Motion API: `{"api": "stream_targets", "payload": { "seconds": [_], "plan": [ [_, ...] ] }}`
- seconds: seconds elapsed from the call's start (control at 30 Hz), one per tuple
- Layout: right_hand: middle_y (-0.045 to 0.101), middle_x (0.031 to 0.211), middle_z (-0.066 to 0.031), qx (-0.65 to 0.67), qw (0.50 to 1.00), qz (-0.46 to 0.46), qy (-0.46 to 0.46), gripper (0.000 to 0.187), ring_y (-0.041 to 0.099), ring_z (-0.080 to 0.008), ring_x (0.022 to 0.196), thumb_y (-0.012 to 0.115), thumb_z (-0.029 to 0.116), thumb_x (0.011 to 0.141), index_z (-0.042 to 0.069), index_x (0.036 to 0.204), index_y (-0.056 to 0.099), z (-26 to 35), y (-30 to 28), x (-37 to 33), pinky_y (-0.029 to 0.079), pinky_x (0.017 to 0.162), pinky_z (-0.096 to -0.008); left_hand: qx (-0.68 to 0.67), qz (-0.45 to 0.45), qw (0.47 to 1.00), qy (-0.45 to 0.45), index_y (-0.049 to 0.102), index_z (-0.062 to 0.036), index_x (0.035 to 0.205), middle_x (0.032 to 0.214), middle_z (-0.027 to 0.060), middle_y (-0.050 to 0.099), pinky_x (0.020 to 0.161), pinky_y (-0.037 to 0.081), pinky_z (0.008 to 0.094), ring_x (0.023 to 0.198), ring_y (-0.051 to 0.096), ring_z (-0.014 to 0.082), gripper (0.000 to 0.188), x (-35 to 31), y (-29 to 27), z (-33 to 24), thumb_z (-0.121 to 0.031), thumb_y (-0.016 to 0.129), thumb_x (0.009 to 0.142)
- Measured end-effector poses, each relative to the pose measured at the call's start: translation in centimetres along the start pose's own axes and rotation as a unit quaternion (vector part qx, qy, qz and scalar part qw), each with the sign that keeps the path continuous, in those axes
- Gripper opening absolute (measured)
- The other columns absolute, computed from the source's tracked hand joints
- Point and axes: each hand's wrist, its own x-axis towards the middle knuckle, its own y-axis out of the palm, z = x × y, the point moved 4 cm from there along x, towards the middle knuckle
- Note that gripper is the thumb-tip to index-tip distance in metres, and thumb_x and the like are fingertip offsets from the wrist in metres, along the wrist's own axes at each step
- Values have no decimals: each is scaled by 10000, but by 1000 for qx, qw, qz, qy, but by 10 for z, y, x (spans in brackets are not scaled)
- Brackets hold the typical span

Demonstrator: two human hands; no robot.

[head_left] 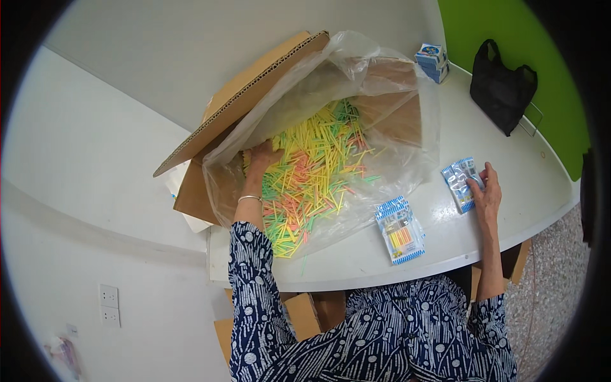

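Observation:
My left hand point(263, 154) reaches into a heap of thin yellow, green and pink sticks point(315, 162), straw-like in shape. The heap lies in a clear plastic liner point(398, 169) inside a tilted cardboard box point(235, 95). Most of this hand's fingers are buried or hidden, so its grip does not show. On the right, my right hand point(487, 194) rests with its thumb on a blue-and-white packet point(459, 184), its fingers apart beside the packet's edge. Between the two hands lies another blue-and-white packet point(401, 230), with colored sticks showing on its front.
A white table point(356, 270) with a curved edge carries everything. Small blue-and-white boxes point(433, 62) stand stacked at the back, left of a black bag point(503, 89). Walls close off the back and left. Cardboard point(302, 315) shows below the table's near edge.

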Motion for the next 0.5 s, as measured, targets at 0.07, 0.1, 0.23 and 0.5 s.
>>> {"api": "stream_targets", "payload": {
  "seconds": [0.07, 0.1, 0.23, 0.5],
  "plan": [
    [578, 957, -158, -4, 1000, 16, -4, 496, 604, -302, 865, 692, 159, 771, -28, 1195, 514, 4, 0, 3, 484, 759, -367, 57, -18, 998, -2, 308, 9, 1386, 1446, 194, 317, 1055, 223, 574, 1343, 290, 324, 835, 3, 3, 1, -470, 580, 759],
    [581, 970, -161, -9, 999, 32, -8, 486, 609, -302, 891, 699, 162, 765, -34, 1175, 529, 7, 1, 4, 486, 770, -371, 57, -18, 998, -3, 308, 9, 1386, 1446, 194, 317, 1055, 223, 574, 1343, 290, 324, 835, 6, 3, 3, -470, 580, 759],
    [584, 1002, -172, -34, 998, 51, 1, 465, 612, -307, 934, 707, 172, 755, -40, 1140, 554, 2, 2, 8, 487, 781, -377, 40, 51, 998, -27, 418, 20, 1292, 1415, 206, 354, 1038, 229, 577, 1309, 330, 338, 774, 10, 5, -9, -468, 624, 727],
    [560, 696, -110, -72, 986, 136, 56, 253, 540, -192, 648, 683, 180, 741, -22, 876, 613, 8, -3, 26, 443, 618, -316, 75, -30, 996, -25, 496, 38, 1249, 1452, 182, 301, 1066, 194, 554, 1352, 245, 359, 483, 3, 24, -29, -190, 568, 829]
  ]
}}
